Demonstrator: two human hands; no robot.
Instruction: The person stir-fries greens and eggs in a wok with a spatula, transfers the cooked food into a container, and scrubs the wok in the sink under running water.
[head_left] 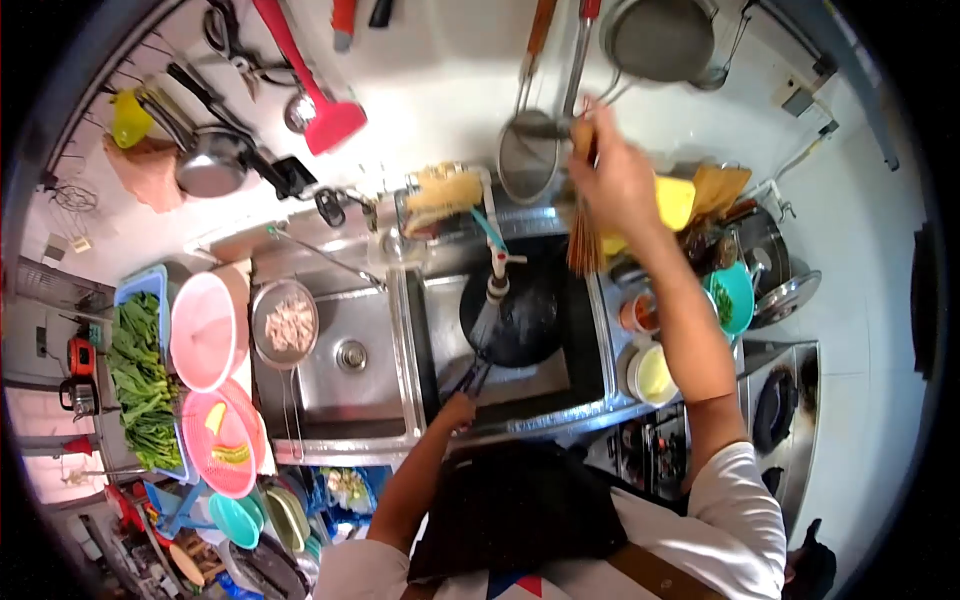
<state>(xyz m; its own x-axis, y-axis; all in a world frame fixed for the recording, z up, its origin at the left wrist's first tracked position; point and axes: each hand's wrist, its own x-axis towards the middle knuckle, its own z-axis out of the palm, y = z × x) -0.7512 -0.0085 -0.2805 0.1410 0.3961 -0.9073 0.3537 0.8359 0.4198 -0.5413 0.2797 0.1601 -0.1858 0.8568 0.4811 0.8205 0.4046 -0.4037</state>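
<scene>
My left hand [460, 412] is closed around the handle of a black wok [512, 315] at the front of the right sink basin. The wok lies in that basin under the tap [497, 275], and water streams from the tap into it. My right hand [622, 175] is raised near the back wall, fingers wrapped round the upper end of a bamboo wok brush [585, 245]. The brush's bristles point down over the sink's back right corner. Close beside this hand, a mesh strainer [527, 165] hangs on the wall.
In the left basin [350, 400], a strainer with pale meat pieces [290, 325] sits at the left edge. Further left are pink baskets [205, 335] and leafy greens [140, 380]. Right of the sink stand a white container [652, 375] and a teal bowl [735, 298]. Utensils hang above.
</scene>
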